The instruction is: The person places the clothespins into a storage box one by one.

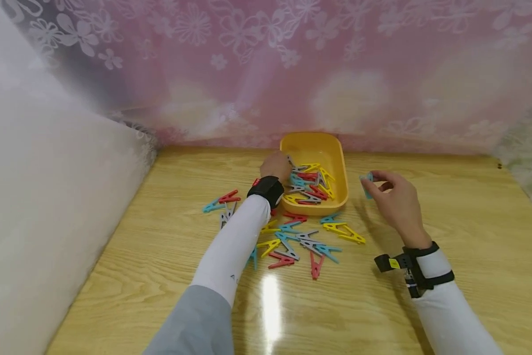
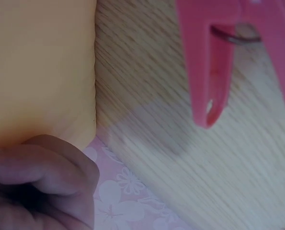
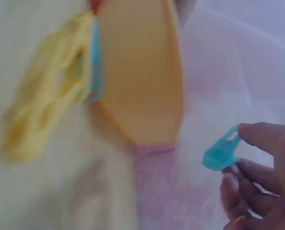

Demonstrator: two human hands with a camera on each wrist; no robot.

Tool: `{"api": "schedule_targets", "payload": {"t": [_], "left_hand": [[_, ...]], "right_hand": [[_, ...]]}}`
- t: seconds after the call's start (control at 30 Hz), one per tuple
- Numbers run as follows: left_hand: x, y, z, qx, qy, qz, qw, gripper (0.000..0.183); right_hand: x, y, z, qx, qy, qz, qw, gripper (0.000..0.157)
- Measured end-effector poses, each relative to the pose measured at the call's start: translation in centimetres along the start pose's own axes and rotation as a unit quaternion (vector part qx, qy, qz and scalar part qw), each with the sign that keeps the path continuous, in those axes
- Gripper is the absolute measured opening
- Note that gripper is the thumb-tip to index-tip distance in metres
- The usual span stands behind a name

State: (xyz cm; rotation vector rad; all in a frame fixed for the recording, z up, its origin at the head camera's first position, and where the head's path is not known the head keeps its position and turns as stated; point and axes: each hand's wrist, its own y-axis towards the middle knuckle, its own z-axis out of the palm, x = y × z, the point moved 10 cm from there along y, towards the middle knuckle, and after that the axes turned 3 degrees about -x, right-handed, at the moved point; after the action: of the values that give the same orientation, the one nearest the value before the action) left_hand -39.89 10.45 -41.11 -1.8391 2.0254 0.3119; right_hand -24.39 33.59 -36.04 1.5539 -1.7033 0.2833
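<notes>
My right hand (image 1: 398, 203) pinches a light-blue clothespin (image 3: 222, 152) between thumb and fingers, above the table right of the yellow basket (image 1: 344, 190). My left hand (image 1: 276, 165) is at the basket's left rim with curled fingers. A grey clothespin (image 1: 290, 160) shows at its fingertips and appears pinched there; the left wrist view shows the curled fingers (image 2: 46, 167) but not the clothespin. Inside the basket lie several clothespins (image 1: 317, 192) in red, yellow, grey and blue. More, such as a yellow clothespin (image 1: 352, 237), are scattered in front of it.
The basket stands at the back of the wooden table (image 1: 159, 276), against a pink flowered curtain (image 1: 257, 88). A white surface (image 1: 48, 197) borders the table on the left. Near the left forearm lies a red clothespin (image 1: 229, 196), and a red clothespin (image 1: 316, 265) lies farthest forward.
</notes>
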Motion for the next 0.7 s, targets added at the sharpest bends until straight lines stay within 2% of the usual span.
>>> {"api": "schedule_targets", "payload": {"t": [0.1,0.27,0.4,0.47,0.7], "left_hand": [[0.1,0.0,-0.2,-0.005,-0.001,-0.005,1.0000,0.028],[0.4,0.6,0.5,-0.011,-0.003,-0.016,0.9998,0.026],[0.6,1.1,1.1,-0.010,-0.001,-0.017,0.9998,0.028],[0.8,1.3,1.0,-0.015,0.000,-0.019,0.9997,0.029],[0.8,0.8,0.3,-0.015,0.001,-0.022,0.9997,0.030]], "right_hand": [[1.9,1.3,0.6,-0.010,0.018,-0.021,1.000,0.046],[4.2,2.9,2.9,0.022,-0.005,-0.057,0.998,0.046],[4.7,3.5,4.7,0.047,-0.035,-0.067,0.996,0.046],[4.9,3.8,5.6,0.055,-0.038,-0.070,0.995,0.046],[4.6,3.8,7.3,0.072,-0.002,-0.056,0.996,0.045]]}}
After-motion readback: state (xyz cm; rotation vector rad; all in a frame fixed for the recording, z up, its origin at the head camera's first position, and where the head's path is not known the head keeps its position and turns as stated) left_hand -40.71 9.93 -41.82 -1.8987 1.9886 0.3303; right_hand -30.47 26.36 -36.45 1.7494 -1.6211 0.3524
